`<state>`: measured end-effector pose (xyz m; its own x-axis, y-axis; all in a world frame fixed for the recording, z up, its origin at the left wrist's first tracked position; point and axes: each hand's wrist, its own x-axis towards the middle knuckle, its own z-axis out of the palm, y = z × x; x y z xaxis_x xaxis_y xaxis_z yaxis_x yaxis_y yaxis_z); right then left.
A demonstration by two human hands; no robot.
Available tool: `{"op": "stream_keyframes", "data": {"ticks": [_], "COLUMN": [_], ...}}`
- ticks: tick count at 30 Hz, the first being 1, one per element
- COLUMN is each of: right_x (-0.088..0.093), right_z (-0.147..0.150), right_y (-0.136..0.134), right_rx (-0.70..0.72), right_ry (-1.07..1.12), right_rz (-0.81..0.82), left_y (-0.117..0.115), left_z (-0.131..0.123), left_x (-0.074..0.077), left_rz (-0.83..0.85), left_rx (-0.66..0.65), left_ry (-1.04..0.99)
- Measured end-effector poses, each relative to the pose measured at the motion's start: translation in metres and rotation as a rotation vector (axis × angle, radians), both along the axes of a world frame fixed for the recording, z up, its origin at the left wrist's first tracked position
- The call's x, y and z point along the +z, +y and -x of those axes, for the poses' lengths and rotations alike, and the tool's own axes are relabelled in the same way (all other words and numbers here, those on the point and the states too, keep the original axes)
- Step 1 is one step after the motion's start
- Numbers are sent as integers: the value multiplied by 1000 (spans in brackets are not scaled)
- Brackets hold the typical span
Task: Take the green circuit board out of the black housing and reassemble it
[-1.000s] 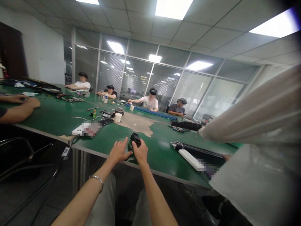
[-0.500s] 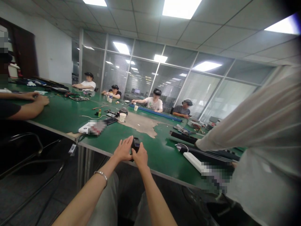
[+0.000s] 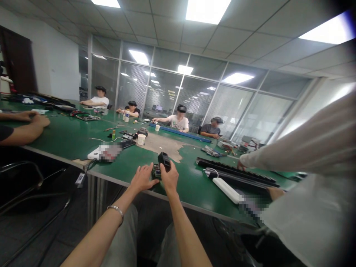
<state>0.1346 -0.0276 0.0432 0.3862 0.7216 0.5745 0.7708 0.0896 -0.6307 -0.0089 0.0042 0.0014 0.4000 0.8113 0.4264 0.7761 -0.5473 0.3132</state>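
My right hand (image 3: 169,177) grips a black plastic cover (image 3: 164,159), hollow with openings in its face, and holds it tilted just above and right of a small device. That small circuit-board device (image 3: 157,171) shows its inner parts beneath the cover, at the near edge of the green table (image 3: 191,189). Around the device's left side, my left hand (image 3: 143,178) has its fingers and thumb, steadying it. A metal bracelet is on my left wrist. The device's underside is hidden by my hands.
A white power strip (image 3: 226,190) and long black rails (image 3: 236,174) lie to the right, where a person in a white sleeve (image 3: 289,137) leans in. Left stand a paper cup (image 3: 141,139) and a white box (image 3: 94,152). Several people sit across the table.
The black cover has come up off the device in my right hand, exposing its board. The co-worker's white-sleeved arm at right has shifted, and the view has turned slightly.
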Motion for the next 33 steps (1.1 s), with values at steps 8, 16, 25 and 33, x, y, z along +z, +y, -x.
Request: {"op": "stream_keyframes", "data": {"ticks": [8,16,25,33], "right_x": [-32,-53,-32,-8], "right_z": [-30,-31,-33,0], "right_y": [-8,-10,-12,-2], "right_rx": [-136,-141,-98,16], "right_ry": [-57,-85,-21,-17], "right_rz": [130,158,138,93], "left_y": [4,3,-1,1], "left_z": [0,1,0,1], "left_x": [-5,-4,0,-2], "left_rz": [-2,10,26,-12], "left_rx": [6,6,24,14], "left_ry": [23,12,10,-33]}}
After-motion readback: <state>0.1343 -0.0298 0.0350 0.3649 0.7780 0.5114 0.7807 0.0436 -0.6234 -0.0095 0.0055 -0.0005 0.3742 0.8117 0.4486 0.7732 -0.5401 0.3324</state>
